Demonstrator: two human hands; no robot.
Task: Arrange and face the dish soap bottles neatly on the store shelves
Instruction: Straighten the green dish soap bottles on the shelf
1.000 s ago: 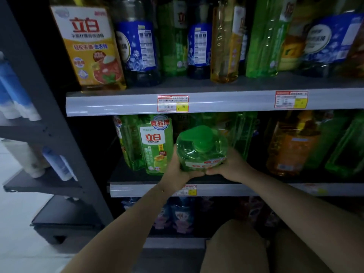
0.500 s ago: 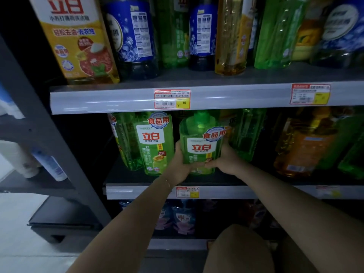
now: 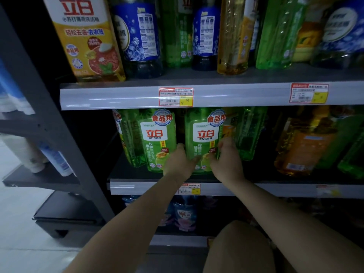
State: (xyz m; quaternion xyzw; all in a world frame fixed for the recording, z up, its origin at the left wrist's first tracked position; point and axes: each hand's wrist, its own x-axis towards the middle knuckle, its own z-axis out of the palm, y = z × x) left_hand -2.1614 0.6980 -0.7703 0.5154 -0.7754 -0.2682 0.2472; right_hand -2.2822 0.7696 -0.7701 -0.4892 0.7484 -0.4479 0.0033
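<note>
- Two hands in view, both on one green soap bottle [image 3: 204, 134]: left hand [image 3: 178, 162] grips its lower left edge, right hand [image 3: 226, 160] grips its lower right edge, thumbs lying across the front of the label
- That bottle stands upright on the middle shelf [image 3: 136, 174], near the front edge, label facing out, green liquid inside
- Just beside it on the left, one matching bottle [image 3: 159, 138], label also facing out, narrow dark gap between the two
- Further left, one side-on green bottle [image 3: 128, 138], label wrapping out of sight
- Right of the held bottle: one edge-on green bottle [image 3: 250, 134], then one orange bottle [image 3: 303, 146] with orange liquid; more green ones at far right, too dim to count
- Top shelf [image 3: 118, 96], front row: one yellow-label bottle [image 3: 86, 36] at far left; three blue-label ones, namely left blue bottle [image 3: 137, 34], middle blue bottle [image 3: 205, 34], right blue bottle [image 3: 340, 26]; one amber bottle [image 3: 231, 36] with clear yellow liquid
- Price tags on the top shelf's rail, two: centre tag [image 3: 175, 96] and right tag [image 3: 308, 93]
- Bottom shelf holds pouches [image 3: 185, 213], dim, count unclear
- Side rack [image 3: 39, 180] at left carries white and blue tubes [image 3: 55, 160]
</note>
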